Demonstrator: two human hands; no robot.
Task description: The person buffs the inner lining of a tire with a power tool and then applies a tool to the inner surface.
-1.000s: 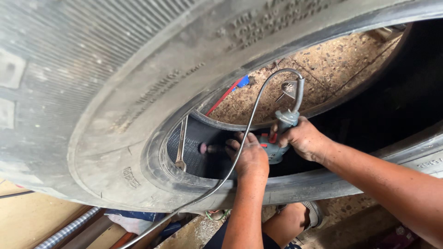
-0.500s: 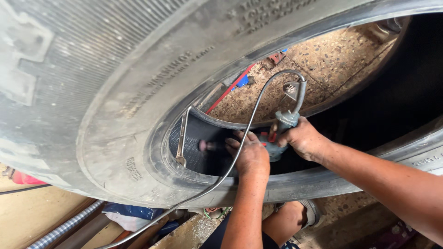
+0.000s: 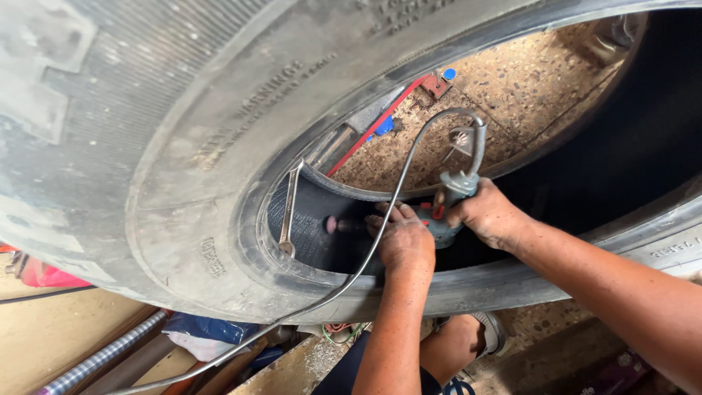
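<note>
Both hands close their grip on a grey air grinder (image 3: pixel 442 219) inside the large worn tyre (image 3: pixel 183 146): left hand (image 3: pixel 401 238) wrapped round the nose, right hand (image 3: pixel 488 216) round the rear body at 3 o'clock. Pink grinding tip (image 3: pixel 331 224) points toward 9 o'clock, at the ribbed inner liner. Grey hose (image 3: pixel 380 219) loops up, then trails down toward 7 o'clock. Forearms enter from 5 o'clock.

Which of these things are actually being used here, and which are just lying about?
In use:
- tyre
- grinder, held by left hand and right hand
- its hose
- metal spreader wedged in the tyre opening

Lying about:
- red tool on the floor
- blue cloth under the tyre
</note>
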